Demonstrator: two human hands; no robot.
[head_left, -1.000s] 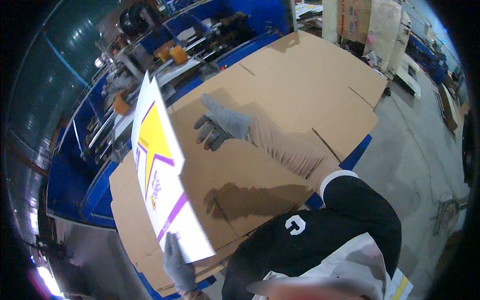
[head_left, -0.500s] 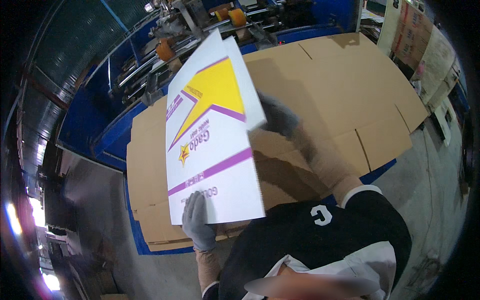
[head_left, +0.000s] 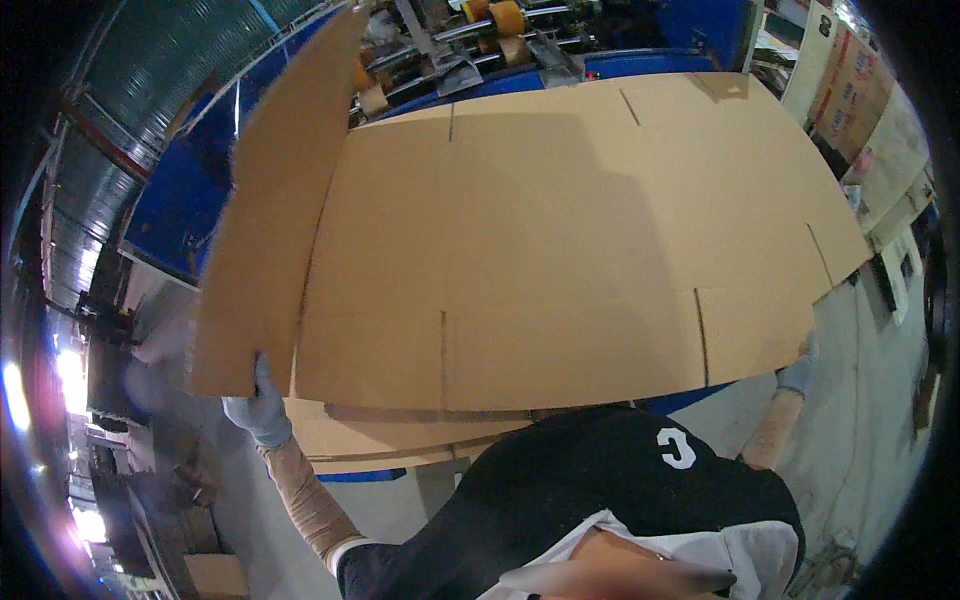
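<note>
Holding a large flat corrugated cardboard sheet (head_left: 560,250) spread wide in front of the body, brown side up, the person grips it at both lower corners. Left hand (head_left: 258,408), in a grey glove, is clamped on the sheet's lower left edge, beneath the end panel that folds upward along a crease. Right hand (head_left: 798,372), also gloved, sits at the lower right corner, mostly hidden behind the board; its fingers cannot be made out, so its grip cannot be told. Slots and score lines divide the sheet into panels. Just below it lies a stack of similar cardboard sheets (head_left: 400,440) on a blue platform (head_left: 180,210). Beyond the sheet's far edge stands a machine with rollers and orange wheels (head_left: 500,20). Grey concrete floor (head_left: 860,440) shows at right.
</note>
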